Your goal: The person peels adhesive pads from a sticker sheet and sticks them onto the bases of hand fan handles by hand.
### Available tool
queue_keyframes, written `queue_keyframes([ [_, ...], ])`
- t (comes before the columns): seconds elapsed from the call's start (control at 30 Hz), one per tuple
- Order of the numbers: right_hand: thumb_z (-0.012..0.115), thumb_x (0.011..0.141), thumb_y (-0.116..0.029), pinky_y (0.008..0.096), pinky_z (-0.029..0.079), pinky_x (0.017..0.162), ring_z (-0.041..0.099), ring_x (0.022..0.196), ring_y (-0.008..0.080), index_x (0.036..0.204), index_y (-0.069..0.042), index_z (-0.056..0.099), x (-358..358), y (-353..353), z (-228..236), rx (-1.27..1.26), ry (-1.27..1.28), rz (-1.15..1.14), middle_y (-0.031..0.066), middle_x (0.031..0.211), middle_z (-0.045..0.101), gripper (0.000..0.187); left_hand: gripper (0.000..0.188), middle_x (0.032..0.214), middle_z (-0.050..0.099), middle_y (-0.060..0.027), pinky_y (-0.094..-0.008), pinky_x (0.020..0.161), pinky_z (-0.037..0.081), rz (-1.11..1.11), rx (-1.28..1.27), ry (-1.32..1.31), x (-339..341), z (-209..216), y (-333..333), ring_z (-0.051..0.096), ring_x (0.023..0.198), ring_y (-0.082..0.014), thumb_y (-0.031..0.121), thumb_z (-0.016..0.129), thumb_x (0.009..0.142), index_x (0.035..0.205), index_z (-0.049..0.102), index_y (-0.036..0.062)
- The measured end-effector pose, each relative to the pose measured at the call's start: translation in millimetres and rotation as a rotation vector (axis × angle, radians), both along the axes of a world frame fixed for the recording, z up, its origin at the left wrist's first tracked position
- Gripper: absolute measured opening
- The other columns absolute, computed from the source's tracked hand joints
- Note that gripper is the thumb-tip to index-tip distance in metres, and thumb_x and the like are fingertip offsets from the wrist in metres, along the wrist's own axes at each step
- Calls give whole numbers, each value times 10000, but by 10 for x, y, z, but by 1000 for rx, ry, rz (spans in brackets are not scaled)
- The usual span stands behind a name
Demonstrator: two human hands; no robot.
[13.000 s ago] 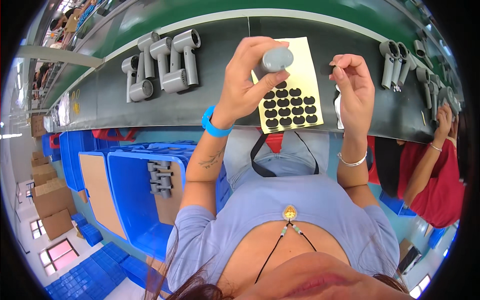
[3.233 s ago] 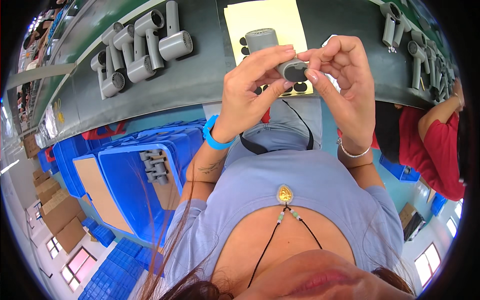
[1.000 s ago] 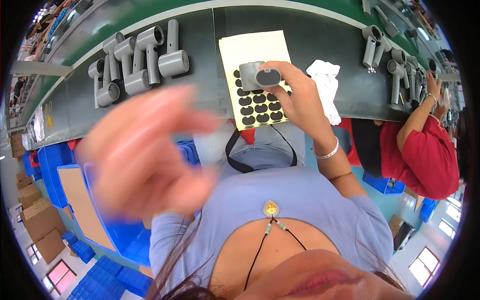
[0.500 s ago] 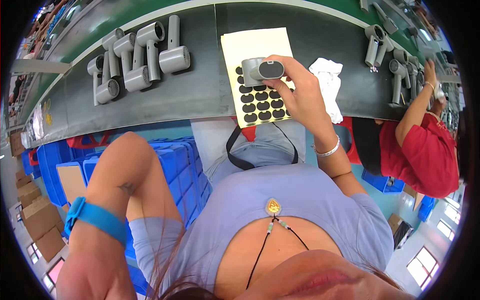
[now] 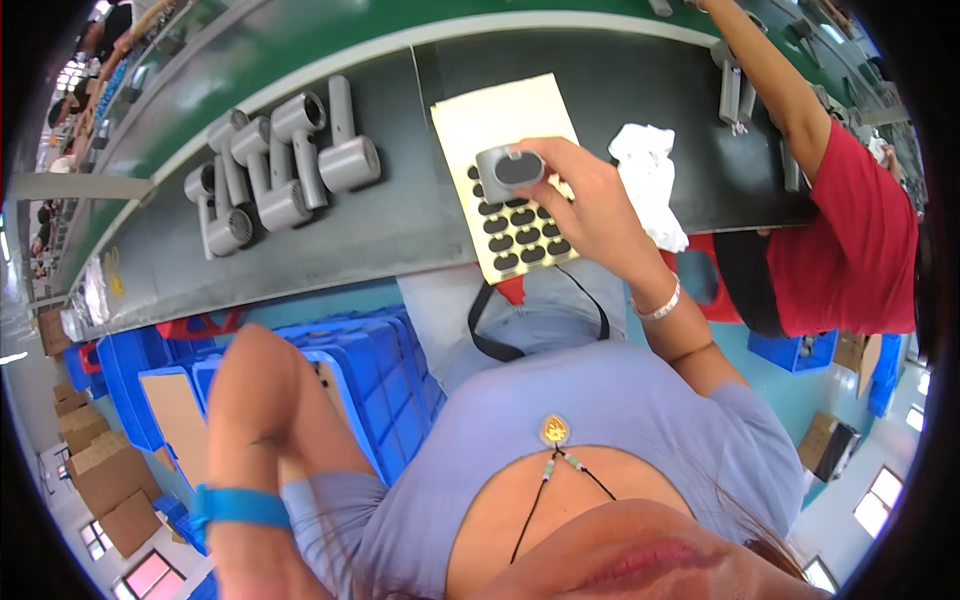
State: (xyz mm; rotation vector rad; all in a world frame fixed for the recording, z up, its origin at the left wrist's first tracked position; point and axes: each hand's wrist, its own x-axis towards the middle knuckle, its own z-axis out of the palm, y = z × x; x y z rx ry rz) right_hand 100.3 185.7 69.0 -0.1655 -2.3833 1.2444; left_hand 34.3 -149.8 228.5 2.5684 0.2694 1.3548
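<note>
Clearly the largest thing in view is the dark workbench [image 5: 620, 90] with its green strip behind, which curves across the top of the picture. On its left part lies a group of grey dryer-shaped housings [image 5: 275, 175], side by side and touching one another, with their handles pointing away from the person. Below the bench, on the left, stand blue plastic crates [image 5: 370, 350]. Near the middle of the bench lies a pale yellow sheet [image 5: 500, 115] that carries rows of dark oval pads, and just beside it on the right is a crumpled white cloth [image 5: 645, 175]. The right hand [image 5: 590, 205] is over the lower half of this sheet and pinches a small grey cap part [image 5: 508, 170] with a dark oval face (one of the pads seems to be stuck on it); the thumb and fingers press on its sides, so the part is lifted just above the sheet. I judge the part to be light, stiff moulded plastic, a little smooth, so a hold on the side walls is best, away from the dark face. The left hand is not visible: only the raised forearm with a blue wristband [image 5: 235, 505] shows at the lower left, so I cannot tell its grip. A co-worker's red sleeve [image 5: 850, 230] is at the right.
</note>
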Motion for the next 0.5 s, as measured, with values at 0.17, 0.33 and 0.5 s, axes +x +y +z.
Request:
queue_keyframes([
  [0.17,645,831,26,315,510,749,647,852,231,1090,-4,602,10,-107,-44,43,23,62,116,1016,661,265,294,999,653,-111,-326,722,502,-408,-514,-71,-11,-539,822,617,876,-233,251,553,974,1103,633,0],
  [0.33,629,823,56,325,508,798,650,904,237,1109,-15,600,33,-83,31,-5,-28,110,100,1034,665,297,254,1063,693,-130,-342,800,527,-38,-1117,-131,-595,-954,1012,663,961,-261,99,658,875,1120,682,36],
  [0.5,614,796,89,325,505,821,647,954,240,1129,-39,610,53,-90,3,62,1,111,96,1066,666,356,662,1305,497,-280,-423,976,433,840,-264,-127,-1158,94,390,508,1208,-348,187,632,713,1302,488,-78],
])
